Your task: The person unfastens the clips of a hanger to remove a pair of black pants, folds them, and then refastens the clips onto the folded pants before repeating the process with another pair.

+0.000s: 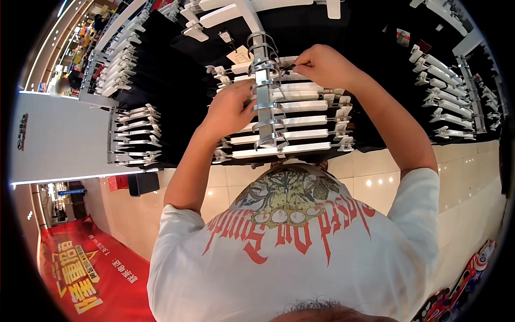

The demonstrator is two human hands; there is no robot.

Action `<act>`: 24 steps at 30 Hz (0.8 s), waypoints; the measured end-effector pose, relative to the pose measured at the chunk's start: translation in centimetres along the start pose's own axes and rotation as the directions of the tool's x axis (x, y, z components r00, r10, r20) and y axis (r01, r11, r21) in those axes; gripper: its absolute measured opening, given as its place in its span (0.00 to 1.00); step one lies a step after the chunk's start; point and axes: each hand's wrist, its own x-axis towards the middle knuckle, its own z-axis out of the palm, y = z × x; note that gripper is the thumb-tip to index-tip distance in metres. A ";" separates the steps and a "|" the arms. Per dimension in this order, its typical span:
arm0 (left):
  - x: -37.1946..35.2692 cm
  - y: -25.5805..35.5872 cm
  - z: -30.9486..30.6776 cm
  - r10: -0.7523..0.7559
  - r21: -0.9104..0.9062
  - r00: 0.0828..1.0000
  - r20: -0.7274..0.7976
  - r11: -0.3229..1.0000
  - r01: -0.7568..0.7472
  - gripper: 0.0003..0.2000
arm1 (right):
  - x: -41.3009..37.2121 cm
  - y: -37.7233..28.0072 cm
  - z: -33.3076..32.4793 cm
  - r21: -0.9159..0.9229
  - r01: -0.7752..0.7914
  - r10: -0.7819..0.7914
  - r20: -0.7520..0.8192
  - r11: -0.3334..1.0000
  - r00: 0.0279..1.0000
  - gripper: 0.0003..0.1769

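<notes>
Several white clip hangers [303,121] with dark garments hang from a metal rail [263,80] in front of me. My left hand [230,109] is on the near-left side of the rail, its fingers bent among the hangers; what they hold, if anything, is hidden. On the other side, my right hand [322,67] pinches at a hanger's edge, thumb and forefinger together, on something too small to make out. A cream paper tag [239,55] lies near the rail, left of its far end.
More racks of white hangers stand at the left [134,129] and right [445,96]. A white panel [64,137] is at the left, with a dark bin [144,184] and a red printed mat [102,273] below it. Tiled floor [375,182] shows behind the rack.
</notes>
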 end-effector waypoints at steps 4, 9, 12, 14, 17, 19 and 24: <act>-0.2 -0.7 0.6 0.070 0.026 0.994 -0.085 0.997 -0.068 0.15 | 0.6 1.0 3.1 -0.392 0.228 -0.411 -0.486 0.891 0.771 0.11; -0.1 -0.5 0.6 0.149 0.053 0.984 -0.093 0.988 -0.145 0.14 | -1.5 -0.6 2.1 -0.685 0.320 -0.661 -0.312 0.654 0.683 0.07; -0.2 -0.5 0.7 0.160 0.068 0.981 -0.110 0.986 -0.153 0.10 | -2.4 -0.6 1.9 -0.603 0.307 -0.573 -0.313 0.736 0.758 0.06; -0.2 -0.4 0.6 0.163 0.067 0.980 -0.115 0.986 -0.156 0.09 | -2.7 -0.2 1.8 -0.493 0.330 -0.526 -0.337 0.805 0.781 0.06; -0.2 -0.1 0.5 0.170 0.047 0.977 -0.125 0.985 -0.165 0.08 | -3.2 0.2 1.6 -0.188 0.296 -0.345 -0.339 0.936 0.875 0.06; -0.2 0.0 0.5 0.187 0.027 0.973 -0.138 0.982 -0.185 0.08 | -3.3 -0.3 0.6 -0.129 0.224 -0.250 -0.246 0.966 0.936 0.07; -0.3 -0.4 0.5 0.166 0.049 0.982 -0.089 0.985 -0.163 0.07 | -2.9 -2.7 0.6 -0.091 0.110 -0.123 -0.153 0.990 0.981 0.09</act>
